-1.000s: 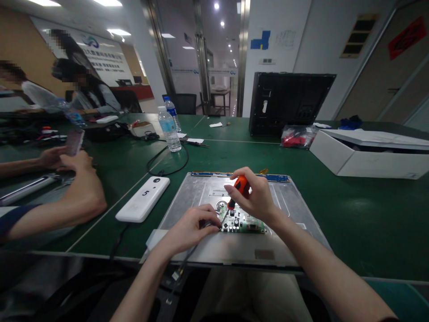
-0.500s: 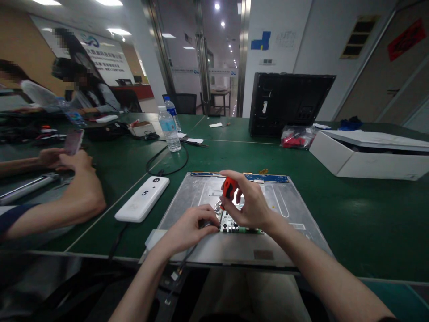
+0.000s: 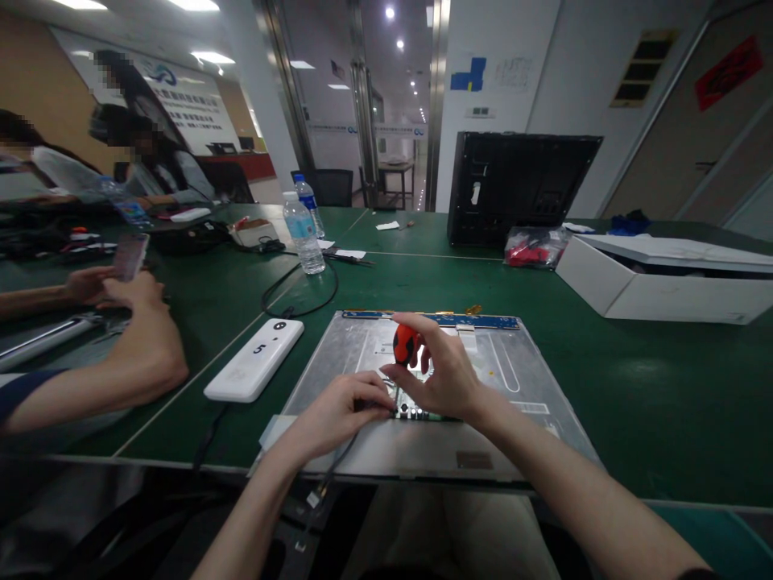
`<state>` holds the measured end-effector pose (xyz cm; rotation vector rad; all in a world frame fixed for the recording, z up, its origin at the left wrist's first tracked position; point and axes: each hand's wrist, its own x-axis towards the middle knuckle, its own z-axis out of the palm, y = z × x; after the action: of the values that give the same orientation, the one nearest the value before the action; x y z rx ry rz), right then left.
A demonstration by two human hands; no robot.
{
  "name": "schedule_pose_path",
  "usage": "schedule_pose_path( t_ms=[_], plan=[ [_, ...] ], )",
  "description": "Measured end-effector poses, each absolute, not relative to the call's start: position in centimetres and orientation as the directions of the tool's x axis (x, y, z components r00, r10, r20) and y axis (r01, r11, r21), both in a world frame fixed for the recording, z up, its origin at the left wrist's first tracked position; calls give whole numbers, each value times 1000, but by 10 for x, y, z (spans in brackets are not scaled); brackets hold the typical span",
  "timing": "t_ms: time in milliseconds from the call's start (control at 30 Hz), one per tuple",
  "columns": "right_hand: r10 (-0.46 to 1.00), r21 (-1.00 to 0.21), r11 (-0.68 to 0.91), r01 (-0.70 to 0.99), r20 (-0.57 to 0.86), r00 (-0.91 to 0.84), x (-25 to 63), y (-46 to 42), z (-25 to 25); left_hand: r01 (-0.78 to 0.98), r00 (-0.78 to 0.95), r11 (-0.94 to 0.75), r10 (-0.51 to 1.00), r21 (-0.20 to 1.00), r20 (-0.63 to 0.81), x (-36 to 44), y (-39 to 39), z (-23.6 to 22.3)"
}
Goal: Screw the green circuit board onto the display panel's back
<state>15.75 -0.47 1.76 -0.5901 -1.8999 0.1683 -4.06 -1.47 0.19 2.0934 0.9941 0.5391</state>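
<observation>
My right hand (image 3: pixel 445 370) is closed, with thumb and fingers around the red-and-black handle of a screwdriver (image 3: pixel 404 345). The screwdriver stands roughly upright, its thin shaft pointing down at the left part of a small circuit board (image 3: pixel 416 409); its tip is hard to make out. My left hand (image 3: pixel 347 411) pinches at the board's left edge, closed on a dark cable (image 3: pixel 344 459) that runs from under the palm over the table edge to a white connector (image 3: pixel 313 498). Beneath both hands lies a flat grey metal display panel (image 3: pixel 416 451), with a blue circuit strip (image 3: pixel 495 322) along its far edge.
A white power bank (image 3: pixel 254 361) lies left of the panel, with a black cable. Water bottles (image 3: pixel 303 234) stand behind it. Farther right are a black monitor (image 3: pixel 522 185), a bag of red items (image 3: pixel 535 247) and a white box (image 3: pixel 670 282). Another person's hands (image 3: pixel 136 290) hold a phone.
My right hand and the screwdriver handle have shifted slightly left, and the handle's tilt and my fingers' position on it have changed. My left hand stays at the board's edge.
</observation>
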Motion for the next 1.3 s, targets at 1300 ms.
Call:
schedule_pose_path(
  t_ms=[1300],
  plan=[
    [499, -417, 864, 283, 785, -367, 157, -8, 18, 484, 602, -424, 796, 765, 60, -40, -15, 5]
  ],
)
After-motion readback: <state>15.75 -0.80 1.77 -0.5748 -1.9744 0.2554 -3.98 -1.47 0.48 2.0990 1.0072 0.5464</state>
